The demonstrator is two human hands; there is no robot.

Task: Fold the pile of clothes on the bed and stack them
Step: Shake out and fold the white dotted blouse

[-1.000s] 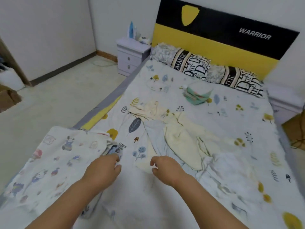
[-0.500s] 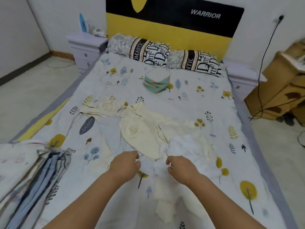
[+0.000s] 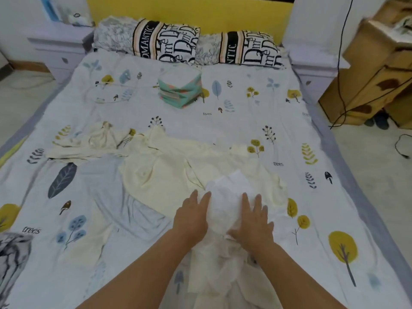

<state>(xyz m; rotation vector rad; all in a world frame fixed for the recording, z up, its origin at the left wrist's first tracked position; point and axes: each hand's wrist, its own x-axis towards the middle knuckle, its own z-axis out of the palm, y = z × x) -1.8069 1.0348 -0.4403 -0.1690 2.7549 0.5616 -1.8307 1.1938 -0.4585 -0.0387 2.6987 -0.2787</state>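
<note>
The wide bed [image 3: 245, 103] with a pale blue sheet printed with leaves and small trees fills most of the view. On its middle lies the loose pile of clothes: a cream-yellow garment [image 3: 160, 179] is spread flat, a grey-blue garment [image 3: 111, 197] lies under its left edge, and a crumpled off-white garment [image 3: 100, 139] lies further to the left. A thin white garment [image 3: 225, 197] lies on the near side of the pile, over the cream one.

Both hands lie flat on this white garment, palms down, fingers straight and a little spread. The left hand [image 3: 191, 217] presses its left edge, and the right hand [image 3: 254, 226] presses its right part. Neither hand grips anything. Both forearms reach forward from the bottom edge.

Further away, near the pillows, a small stack of folded green and white clothes [image 3: 180, 90] stands apart from the pile. Two pillows with black lettering [image 3: 169, 43] lean at the yellow headboard [image 3: 189, 10]. Brown cardboard boxes [image 3: 367, 74] stand on the floor at the right of the bed.
</note>
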